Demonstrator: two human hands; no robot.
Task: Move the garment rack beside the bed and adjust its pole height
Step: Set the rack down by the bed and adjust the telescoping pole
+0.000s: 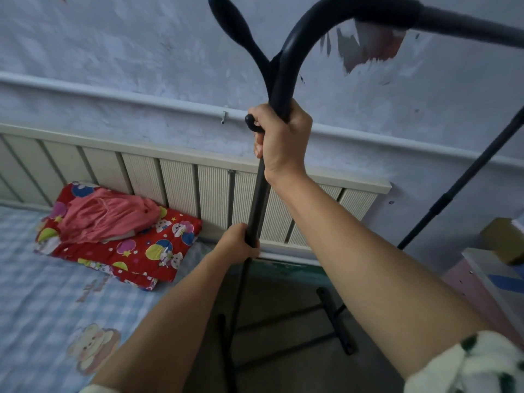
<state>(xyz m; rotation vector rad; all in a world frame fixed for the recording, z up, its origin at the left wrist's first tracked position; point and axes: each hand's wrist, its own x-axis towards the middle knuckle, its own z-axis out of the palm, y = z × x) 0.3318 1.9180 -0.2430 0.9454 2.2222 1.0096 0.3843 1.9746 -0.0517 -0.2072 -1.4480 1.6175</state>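
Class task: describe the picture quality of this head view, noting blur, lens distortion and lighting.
Head view: wide-angle bending curves the wall pipe and radiator; the bedsheet and sleeve blur at the edges; light is soft and bluish, without glare.

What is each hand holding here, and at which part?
Both grip the garment rack's near upright pole: right hand high up, just under the curved top; left hand lower down on the thinner section.

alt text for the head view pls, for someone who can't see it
Both hands grip one upright pole of a black garment rack beside a bed: the right hand high near its curved top, the left hand lower. A red patterned quilt lies folded on the bed.
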